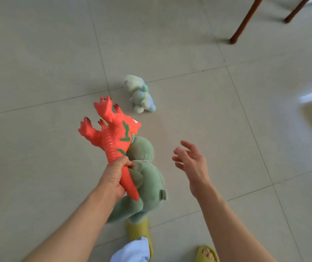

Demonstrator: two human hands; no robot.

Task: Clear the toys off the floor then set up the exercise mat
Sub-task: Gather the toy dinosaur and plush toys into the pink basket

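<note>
Two toys in left hand [114, 177] grip; right hand [191, 157] spread, pastel plush [141, 95] ahead.

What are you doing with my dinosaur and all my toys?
A person is picking toys up off the tiled floor. Their left hand grips the orange dinosaur by its tail, along with a green plush toy that hangs beside it. Their right hand is open and empty, stretched toward the pale green and blue plush, which lies on the floor ahead. No exercise mat shows in the picture.
</note>
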